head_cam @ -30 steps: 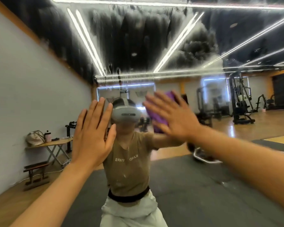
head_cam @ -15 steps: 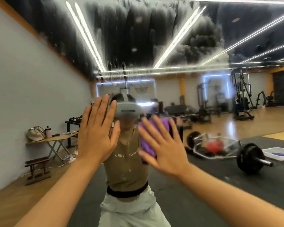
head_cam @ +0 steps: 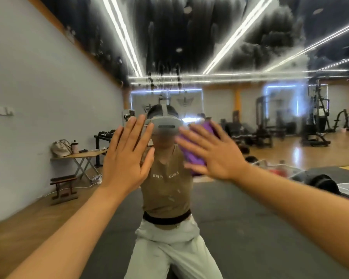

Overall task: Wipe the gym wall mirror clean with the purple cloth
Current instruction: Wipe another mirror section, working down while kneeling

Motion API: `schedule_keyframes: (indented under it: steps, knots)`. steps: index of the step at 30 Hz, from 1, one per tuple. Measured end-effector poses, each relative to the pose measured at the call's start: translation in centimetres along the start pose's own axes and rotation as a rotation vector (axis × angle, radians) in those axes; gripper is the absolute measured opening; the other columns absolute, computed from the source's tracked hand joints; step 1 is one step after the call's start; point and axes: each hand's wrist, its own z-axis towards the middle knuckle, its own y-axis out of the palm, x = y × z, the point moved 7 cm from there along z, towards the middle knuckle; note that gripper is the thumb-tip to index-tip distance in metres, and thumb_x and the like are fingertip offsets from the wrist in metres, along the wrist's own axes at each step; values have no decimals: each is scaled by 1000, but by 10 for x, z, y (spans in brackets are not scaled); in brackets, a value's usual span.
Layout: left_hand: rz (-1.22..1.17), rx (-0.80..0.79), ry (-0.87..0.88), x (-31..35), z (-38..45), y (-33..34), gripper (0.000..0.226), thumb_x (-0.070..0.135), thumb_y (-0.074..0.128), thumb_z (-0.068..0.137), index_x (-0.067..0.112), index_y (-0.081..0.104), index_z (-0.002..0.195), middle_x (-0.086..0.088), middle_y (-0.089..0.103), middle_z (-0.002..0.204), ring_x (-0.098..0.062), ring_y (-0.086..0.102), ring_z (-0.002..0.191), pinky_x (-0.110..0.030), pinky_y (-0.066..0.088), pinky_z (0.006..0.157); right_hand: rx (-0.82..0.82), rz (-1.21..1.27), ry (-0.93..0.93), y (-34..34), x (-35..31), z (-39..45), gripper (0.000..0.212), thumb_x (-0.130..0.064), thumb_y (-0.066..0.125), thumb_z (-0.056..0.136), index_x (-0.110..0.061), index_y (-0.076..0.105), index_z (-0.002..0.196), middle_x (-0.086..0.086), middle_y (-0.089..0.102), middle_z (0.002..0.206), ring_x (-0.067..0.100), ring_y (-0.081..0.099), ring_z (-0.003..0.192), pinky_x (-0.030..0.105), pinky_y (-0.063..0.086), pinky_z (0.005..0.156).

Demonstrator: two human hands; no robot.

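Observation:
The wall mirror point(head_cam: 240, 47) fills the view; its upper part is covered in white foamy smears and drip streaks. My right hand point(head_cam: 214, 153) lies flat with spread, straight fingers and presses the purple cloth point(head_cam: 195, 158) against the glass at head height. The cloth shows at the fingertips and under the palm, mostly hidden by the hand. My left hand point(head_cam: 127, 158) lies flat on the glass to the left, fingers straight, holding nothing. My own reflection, in a tan top and a grey headset, kneels behind both hands.
A grey side wall point(head_cam: 38, 97) meets the mirror at the left. Reflected in the glass are a folding table point(head_cam: 79, 156) with a bag and bottle, a low bench point(head_cam: 64, 187), a dark floor mat point(head_cam: 240, 218), a barbell and gym machines point(head_cam: 318, 121).
My right hand slid the cloth down and left, then back up and right to head height. My left hand stayed flat on the glass. The view shifted slightly.

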Motion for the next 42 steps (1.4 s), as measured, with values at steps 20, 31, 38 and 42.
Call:
schedule_keyframes:
  steps: [20,31,38,42]
  knots:
    - [-77,73,85,-9,-6,-3,58,31,37,104,8,32,157,-12,25,165,-26,21,153,-42,13,126,-77,45,11,12,-115,-75,65,-53,35,104,-27,20,162,-4,15,169,23,11,157,51,-1,126]
    - [24,42,-4,-50,-26,-14,64,38,37,103,9,28,158,-11,21,167,-24,15,155,-43,7,127,-80,28,-136,-1,-32,25,60,-53,25,106,-26,27,160,0,23,167,24,20,155,50,8,124]
    - [28,79,16,-56,-33,-11,62,36,39,103,6,31,157,-13,24,166,-26,18,154,-46,13,126,29,117,498,-26,79,133,64,-56,15,105,-28,12,163,0,8,171,21,3,157,45,-8,124]
    - [41,110,22,-55,-34,-8,60,36,37,104,6,33,156,-13,26,165,-28,22,153,-49,19,124,132,117,626,-19,34,115,64,-53,18,107,-22,16,163,3,12,170,26,8,157,49,-3,124]
